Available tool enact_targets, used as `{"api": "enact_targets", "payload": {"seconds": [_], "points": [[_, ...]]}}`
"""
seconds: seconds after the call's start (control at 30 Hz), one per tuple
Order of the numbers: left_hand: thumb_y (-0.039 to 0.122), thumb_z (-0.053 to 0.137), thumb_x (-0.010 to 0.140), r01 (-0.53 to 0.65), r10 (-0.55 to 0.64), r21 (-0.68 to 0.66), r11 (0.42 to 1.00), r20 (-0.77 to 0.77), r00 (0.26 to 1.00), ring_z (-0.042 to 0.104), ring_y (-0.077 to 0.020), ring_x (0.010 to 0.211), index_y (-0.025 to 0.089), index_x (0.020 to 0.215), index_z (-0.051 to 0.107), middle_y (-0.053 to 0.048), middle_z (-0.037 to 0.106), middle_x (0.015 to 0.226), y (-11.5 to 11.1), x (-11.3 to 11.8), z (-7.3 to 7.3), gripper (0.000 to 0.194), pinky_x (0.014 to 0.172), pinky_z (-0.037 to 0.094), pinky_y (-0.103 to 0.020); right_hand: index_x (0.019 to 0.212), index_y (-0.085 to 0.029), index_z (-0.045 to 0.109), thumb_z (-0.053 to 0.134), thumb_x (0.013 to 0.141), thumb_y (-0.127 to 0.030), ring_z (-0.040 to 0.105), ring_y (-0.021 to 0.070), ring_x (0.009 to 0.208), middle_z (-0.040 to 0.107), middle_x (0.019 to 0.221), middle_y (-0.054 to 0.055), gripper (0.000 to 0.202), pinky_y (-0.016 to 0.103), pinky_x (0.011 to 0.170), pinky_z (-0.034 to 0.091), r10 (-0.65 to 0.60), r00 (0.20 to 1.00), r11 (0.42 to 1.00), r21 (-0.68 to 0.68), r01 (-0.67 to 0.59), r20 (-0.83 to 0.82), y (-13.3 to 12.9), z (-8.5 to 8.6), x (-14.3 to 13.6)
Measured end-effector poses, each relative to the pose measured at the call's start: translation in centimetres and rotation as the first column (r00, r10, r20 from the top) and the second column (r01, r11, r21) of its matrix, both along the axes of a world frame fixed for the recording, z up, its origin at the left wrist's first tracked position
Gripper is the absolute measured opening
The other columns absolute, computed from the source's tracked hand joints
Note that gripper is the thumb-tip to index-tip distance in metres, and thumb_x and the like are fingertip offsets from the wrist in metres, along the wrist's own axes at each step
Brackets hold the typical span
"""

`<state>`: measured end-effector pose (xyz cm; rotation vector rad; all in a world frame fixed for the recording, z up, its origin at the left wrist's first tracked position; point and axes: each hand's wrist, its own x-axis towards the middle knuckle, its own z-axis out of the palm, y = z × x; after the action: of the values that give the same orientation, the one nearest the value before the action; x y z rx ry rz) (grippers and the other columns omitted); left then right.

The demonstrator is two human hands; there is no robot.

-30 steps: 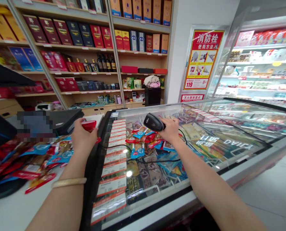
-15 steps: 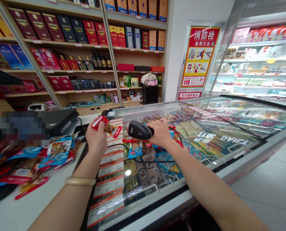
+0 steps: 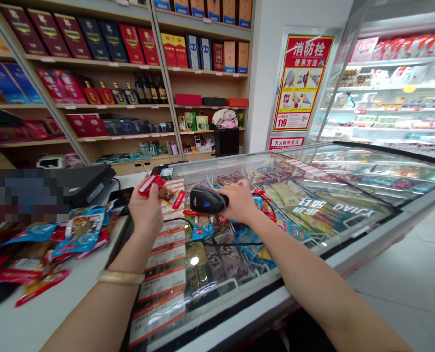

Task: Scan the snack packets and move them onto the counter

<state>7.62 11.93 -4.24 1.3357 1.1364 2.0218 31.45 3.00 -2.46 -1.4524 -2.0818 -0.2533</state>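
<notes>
My left hand grips a small red snack packet above the left end of the glass-topped freezer. Fingers of my right hand are wrapped round a black handheld scanner, whose head faces left toward the packet. A gap separates scanner and packet. Behind and below the scanner, blue and red packets lie on the freezer glass, partly hidden by my right hand. A black cable runs across the glass. More red and blue packets are heaped on the white counter at left.
The freezer stretches to the right, with price labels along its left side. A black device stands on the counter. Shelves of boxes and bottles and a refrigerated display stand behind.
The view has shifted slightly. The scanner has turned a little in my right hand, showing a blue mark on its side. Both hands keep their holds.
</notes>
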Motion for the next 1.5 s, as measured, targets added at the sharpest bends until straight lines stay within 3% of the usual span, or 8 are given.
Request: {"api": "enact_targets", "payload": {"seconds": [0.33, 0.47, 0.6, 0.73, 0.87, 1.0, 1.2, 1.5], "points": [[0.011, 0.059, 0.08, 0.245, -0.176, -0.228, 0.942, 0.284, 0.942, 0.07, -0.0146, 0.085, 0.023, 0.127, 0.055, -0.005, 0.07, 0.102, -0.4, 3.0, -0.9, 0.048, 0.079, 0.058, -0.031, 0.1, -0.024, 0.075, 0.071, 0.073, -0.033, 0.066, 0.0278, 0.099, 0.078, 0.105, 0.008, 0.028, 0.04, 0.091, 0.03, -0.23, 0.955, 0.964, 0.091, 0.25, -0.189, 1.0, 0.0, 2.5], [0.015, 0.06, 0.08, 0.242, -0.348, -0.389, 0.889, -0.232, 0.908, 0.065, -0.0251, 0.12, 0.021, 0.13, 0.06, -0.012, 0.071, 0.117, -1.2, 5.0, -2.0, 0.05, 0.103, 0.052, -0.043, 0.099, -0.024, 0.075, 0.07, 0.075, -0.035, 0.066, 0.0288, 0.099, 0.078, 0.102, 0.009, 0.027, 0.04, 0.088, 0.03, -0.279, 0.933, 0.949, 0.087, 0.305, -0.228, 1.6, -0.4, 3.5], [0.032, 0.069, 0.082, -0.052, -0.223, -0.314, 0.948, -0.772, 0.595, 0.028, -0.0384, 0.152, 0.015, 0.14, 0.058, -0.022, 0.045, 0.155, -2.6, 4.9, -2.2, 0.062, 0.12, 0.03, -0.054, 0.096, -0.024, 0.075, 0.07, 0.077, -0.036, 0.067, 0.0277, 0.098, 0.079, 0.097, 0.008, 0.023, 0.039, 0.088, 0.029, -0.281, 0.938, 0.949, 0.086, 0.303, -0.204, 1.9, -0.8, 3.6], [0.052, 0.07, 0.083, -0.301, -0.144, -0.28, 0.912, -0.904, 0.404, 0.013, -0.0481, 0.154, 0.024, 0.154, 0.045, -0.022, 0.011, 0.17, -3.9, 4.3, -1.0, 0.081, 0.12, 0.022, -0.06, 0.096, -0.024, 0.074, 0.07, 0.078, -0.037, 0.066, 0.0266, 0.099, 0.079, 0.1, 0.007, 0.023, 0.039, 0.088, 0.028, -0.277, 0.942, 0.953, 0.074, 0.295, -0.189, 1.9, -0.9, 3.5], [0.054, 0.06, 0.089, -0.409, -0.103, -0.25, 0.878, -0.932, 0.349, 0.017, -0.0452, 0.154, 0.023, 0.156, 0.042, -0.024, 0.014, 0.168, -4.2, 2.8, 0.9, 0.076, 0.12, 0.02, -0.059, 0.098, -0.025, 0.074, 0.07, 0.077, -0.036, 0.066, 0.0258, 0.102, 0.078, 0.104, 0.006, 0.024, 0.039, 0.09, 0.027, -0.272, 0.944, 0.955, 0.065, 0.288, -0.187, 1.8, -0.8, 3.3], [0.043, 0.06, 0.087, -0.536, 0.072, -0.133, 0.834, -0.936, 0.344, 0.031, -0.0432, 0.148, 0.018, 0.147, 0.052, -0.026, 0.031, 0.16, -4.1, -1.6, 3.0, 0.066, 0.118, 0.025, -0.058, 0.1, -0.025, 0.074, 0.07, 0.078, -0.036, 0.065, 0.026, 0.102, 0.078, 0.103, 0.006, 0.025, 0.039, 0.091, 0.026, -0.288, 0.943, 0.952, 0.054, 0.3, -0.168, 1.7, -0.8, 3.3], [0.039, 0.069, 0.071, -0.739, 0.186, -0.298, 0.604, -0.849, 0.495, 0.037, -0.0525, 0.138, 0.019, 0.125, 0.062, -0.027, 0.044, 0.151, -3.0, -8.9, 2.5, 0.059, 0.105, 0.026, -0.075, 0.099, -0.024, 0.074, 0.068, 0.076, -0.032, 0.065, 0.0253, 0.098, 0.078, 0.103, 0.006, 0.025, 0.038, 0.089, 0.027, -0.281, 0.949, 0.955, 0.05, 0.291, -0.143, 1.9, -1.2, 3.0], [0.026, 0.06, 0.074, -0.708, 0.167, -0.32, 0.63, -0.834, 0.526, 0.031, -0.0562, 0.14, 0.018, 0.112, 0.068, -0.028, 0.055, 0.142, -2.3, -10.1, 1.4, 0.04, 0.094, 0.025, -0.084, 0.097, -0.024, 0.074, 0.067, 0.074, -0.03, 0.066, 0.0248, 0.096, 0.078, 0.101, 0.006, 0.025, 0.038, 0.088, 0.028, -0.272, 0.952, 0.956, 0.069, 0.284, -0.141, 2.0, -1.4, 3.0]]}}
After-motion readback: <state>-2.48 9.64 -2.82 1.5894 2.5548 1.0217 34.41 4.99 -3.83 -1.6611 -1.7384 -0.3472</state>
